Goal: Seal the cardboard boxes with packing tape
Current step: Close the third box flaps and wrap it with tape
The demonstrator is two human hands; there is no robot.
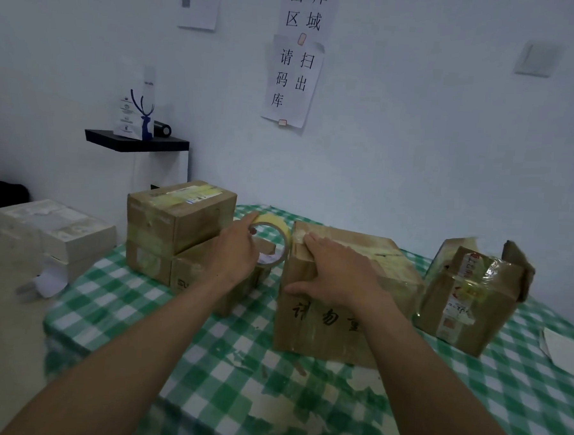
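Note:
A cardboard box (369, 275) with black handwriting on its front stands in the middle of the table. My right hand (336, 273) lies flat over its top left edge, fingers straight, thumb down the front face. My left hand (239, 251) grips a yellowish roll of packing tape (276, 238) just left of that box, at the height of its top. A stack of taped boxes (175, 224) stands behind the left hand. Another box (467, 300) with raised flaps and torn tape sits to the right.
The table wears a green-and-white checked cloth (238, 364). White flat boxes (59, 228) are piled on a lower surface to the left. Loose paper (564, 351) lies at the right table edge. A black wall shelf (136, 141) and paper notices (294, 81) are behind.

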